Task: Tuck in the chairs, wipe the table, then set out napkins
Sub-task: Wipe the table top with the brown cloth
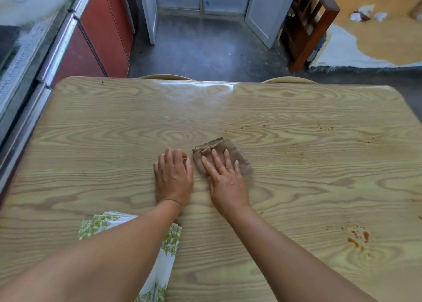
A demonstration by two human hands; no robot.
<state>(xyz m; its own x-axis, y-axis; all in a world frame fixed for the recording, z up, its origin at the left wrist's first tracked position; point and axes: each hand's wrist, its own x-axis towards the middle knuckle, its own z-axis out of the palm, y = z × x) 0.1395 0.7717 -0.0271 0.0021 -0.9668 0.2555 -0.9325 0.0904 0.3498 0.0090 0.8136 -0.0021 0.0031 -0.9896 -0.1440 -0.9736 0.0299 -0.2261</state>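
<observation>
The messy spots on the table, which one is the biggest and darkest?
The orange-brown smear near the table's front right corner. The other spots, farther back on the right, are only tiny scattered crumbs.

Two bare forearms show above the table (91, 123), the left forearm (102, 251) over its near-left part and the right forearm (285, 251) over its near-right part; each looks broad by the table's near edge and narrows toward the table's middle. The left hand (173, 178), near the table's middle, has tendons and veins raised in faint ridges on its back and a crease line across the wrist; the right hand (225, 178), just beside it toward the table's right side, has long fingers with pale, rounded nails reaching slightly past the fingertips.
</observation>
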